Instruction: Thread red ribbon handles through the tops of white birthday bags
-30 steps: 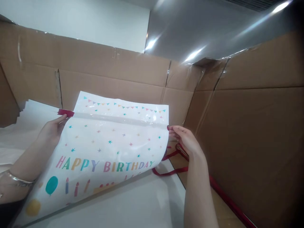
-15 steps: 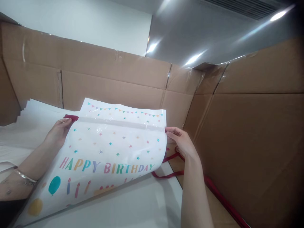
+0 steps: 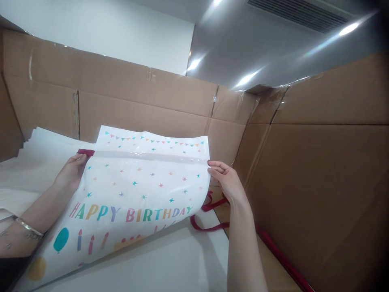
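Observation:
A white printed sheet [image 3: 158, 174] with "HAPPY BIRTHDAY", stars, candles and balloons hangs tilted between my hands, its lower side curling. A pale band crosses it near the top. My left hand [image 3: 70, 172] pinches the sheet's left edge where a red ribbon end [image 3: 85, 152] sticks out. At the opposite edge, the fingers of my right hand [image 3: 226, 178] are closed on the sheet, with a bit of dark red at the fingertips. Whether the ribbon runs through the band is hidden.
Cardboard walls [image 3: 142, 101] stand behind and to the right. A stack of white sheets [image 3: 45, 158] lies at the left. Red ribbon [image 3: 209, 229] loops on a white surface [image 3: 170, 263] and trails under my right forearm along the right side.
Both hands and the sheet have shifted slightly left in the view. The grip of each hand looks the same.

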A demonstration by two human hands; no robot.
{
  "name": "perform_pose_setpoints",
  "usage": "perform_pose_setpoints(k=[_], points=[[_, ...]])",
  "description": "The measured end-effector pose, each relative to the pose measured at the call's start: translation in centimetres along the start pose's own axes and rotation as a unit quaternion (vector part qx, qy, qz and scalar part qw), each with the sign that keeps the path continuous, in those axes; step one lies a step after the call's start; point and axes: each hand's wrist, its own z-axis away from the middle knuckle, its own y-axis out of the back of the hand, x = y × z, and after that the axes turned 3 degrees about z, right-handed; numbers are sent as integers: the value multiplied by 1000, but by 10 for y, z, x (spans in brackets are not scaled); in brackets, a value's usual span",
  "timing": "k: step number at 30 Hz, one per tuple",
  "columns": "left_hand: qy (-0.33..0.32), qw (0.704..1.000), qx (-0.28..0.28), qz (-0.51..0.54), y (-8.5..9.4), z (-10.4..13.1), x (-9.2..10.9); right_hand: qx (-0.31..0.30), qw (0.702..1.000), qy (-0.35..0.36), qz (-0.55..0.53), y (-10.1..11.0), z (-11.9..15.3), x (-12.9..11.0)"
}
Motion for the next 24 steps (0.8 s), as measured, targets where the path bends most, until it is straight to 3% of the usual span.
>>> perform_pose_setpoints(k=[11,19,24], points=[[9,1000,-5,29,3,3,-3,30,998,32,-47,-7,8,-16],[10,1000,9,26,5,1,-8,93,984,149,-21,-19,5,-14],[34,999,6,10,6,2,-11,71,981,179,-13,-28,14,-21]])
